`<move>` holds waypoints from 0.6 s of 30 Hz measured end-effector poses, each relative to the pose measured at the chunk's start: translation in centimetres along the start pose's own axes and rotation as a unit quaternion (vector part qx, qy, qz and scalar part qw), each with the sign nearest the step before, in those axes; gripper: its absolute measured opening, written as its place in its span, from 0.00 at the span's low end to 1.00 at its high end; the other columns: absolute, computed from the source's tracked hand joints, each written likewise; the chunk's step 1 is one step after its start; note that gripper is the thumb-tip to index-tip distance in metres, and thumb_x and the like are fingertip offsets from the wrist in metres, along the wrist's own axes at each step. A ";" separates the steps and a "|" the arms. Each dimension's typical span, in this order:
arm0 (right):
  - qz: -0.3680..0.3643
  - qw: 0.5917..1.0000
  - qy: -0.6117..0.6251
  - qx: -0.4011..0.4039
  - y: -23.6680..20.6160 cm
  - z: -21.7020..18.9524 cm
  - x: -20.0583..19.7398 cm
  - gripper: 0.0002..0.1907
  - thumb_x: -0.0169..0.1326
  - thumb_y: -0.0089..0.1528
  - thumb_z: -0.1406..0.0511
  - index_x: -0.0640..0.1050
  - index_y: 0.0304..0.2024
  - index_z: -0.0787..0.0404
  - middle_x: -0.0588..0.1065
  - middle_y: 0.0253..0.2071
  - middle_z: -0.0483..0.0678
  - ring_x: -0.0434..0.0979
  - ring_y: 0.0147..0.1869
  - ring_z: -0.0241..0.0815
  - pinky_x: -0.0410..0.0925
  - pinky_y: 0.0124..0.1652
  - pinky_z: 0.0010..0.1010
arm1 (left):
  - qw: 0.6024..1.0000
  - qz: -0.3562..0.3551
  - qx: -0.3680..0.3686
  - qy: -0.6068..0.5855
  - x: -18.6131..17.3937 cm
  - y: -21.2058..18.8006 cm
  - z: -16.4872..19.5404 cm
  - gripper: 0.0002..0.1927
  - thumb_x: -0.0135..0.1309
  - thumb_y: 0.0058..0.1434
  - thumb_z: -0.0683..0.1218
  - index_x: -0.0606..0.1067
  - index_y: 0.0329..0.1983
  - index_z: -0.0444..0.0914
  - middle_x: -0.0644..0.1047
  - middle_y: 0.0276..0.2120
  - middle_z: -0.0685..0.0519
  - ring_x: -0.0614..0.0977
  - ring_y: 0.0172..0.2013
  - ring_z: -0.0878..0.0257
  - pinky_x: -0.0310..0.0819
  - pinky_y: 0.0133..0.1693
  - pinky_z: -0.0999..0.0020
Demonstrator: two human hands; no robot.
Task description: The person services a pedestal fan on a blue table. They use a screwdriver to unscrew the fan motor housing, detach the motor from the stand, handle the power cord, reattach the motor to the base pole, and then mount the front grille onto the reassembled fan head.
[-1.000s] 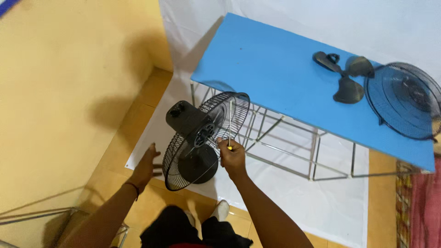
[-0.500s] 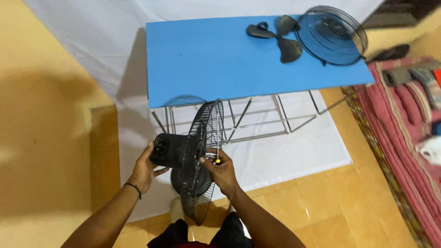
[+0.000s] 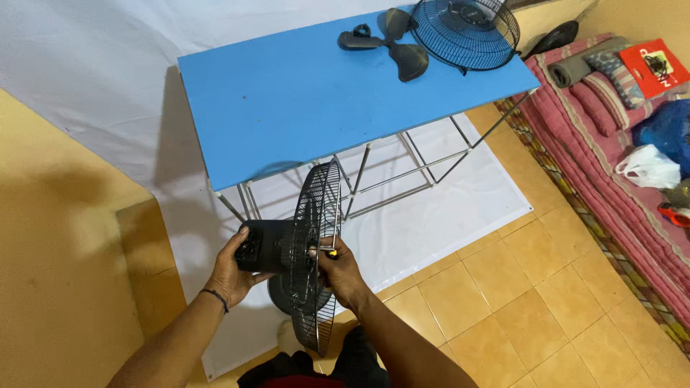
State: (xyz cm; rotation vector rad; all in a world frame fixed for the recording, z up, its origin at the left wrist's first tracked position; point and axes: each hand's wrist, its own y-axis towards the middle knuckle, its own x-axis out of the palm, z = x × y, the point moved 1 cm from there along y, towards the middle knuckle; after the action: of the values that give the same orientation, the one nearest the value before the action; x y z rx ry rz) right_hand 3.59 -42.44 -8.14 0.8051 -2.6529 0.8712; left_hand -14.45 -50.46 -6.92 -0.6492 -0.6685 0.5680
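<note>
View swings right since a second ago: the blue worktop (image 3: 302, 100) now sits centred and square-on instead of slanting off to the right, and a striped mattress (image 3: 611, 165) with bags comes into sight at the right. The fan blade (image 3: 392, 43) and loose front grille (image 3: 467, 29) now show at the worktop's far right corner, up top. The rear guard (image 3: 316, 251) turns from facing the camera to nearly edge-on and upright. Left hand (image 3: 233, 269) moves from the guard's lower rim up onto the black motor housing (image 3: 262, 244), gripping it. Right hand (image 3: 341, 269) shifts to the guard's centre, with a small yellow-tipped piece (image 3: 332, 253) at its fingers.
</note>
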 end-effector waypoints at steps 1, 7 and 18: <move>0.004 1.000 0.003 0.002 0.1 0.0 0.0 0.11 0.61 0.63 0.63 0.73 0.44 0.54 0.73 0.25 0.41 0.66 0.20 0.30 0.55 0.18 0.24 | 1.000 0.008 0.000 -0.009 0.1 0.0 0.0 0.37 0.52 0.54 0.69 0.72 0.61 0.43 0.77 0.56 0.45 0.77 0.59 0.50 0.70 0.60 0.40; -0.032 0.999 -0.005 -0.008 0.4 -0.9 -0.6 0.10 0.60 0.65 0.63 0.72 0.44 0.54 0.72 0.25 0.41 0.67 0.22 0.31 0.56 0.19 0.24 | 0.999 0.030 0.001 -0.011 1.1 0.0 0.1 0.40 0.53 0.52 0.69 0.71 0.62 0.42 0.76 0.56 0.45 0.77 0.59 0.50 0.71 0.59 0.40; -0.016 0.999 0.026 0.010 -0.2 -1.8 -5.5 0.09 0.58 0.65 0.67 0.70 0.43 0.54 0.75 0.32 0.42 0.72 0.27 0.30 0.64 0.24 0.24 | 0.999 0.011 -0.023 0.039 4.9 2.2 -1.2 0.40 0.53 0.51 0.69 0.70 0.63 0.44 0.76 0.58 0.46 0.76 0.60 0.51 0.70 0.59 0.42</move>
State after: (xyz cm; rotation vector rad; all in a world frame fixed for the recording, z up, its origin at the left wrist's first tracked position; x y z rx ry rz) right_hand 8.35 -39.12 -8.69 0.8160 -2.5834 0.8987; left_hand -10.98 -46.20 -7.38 -0.7180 -0.6028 0.5459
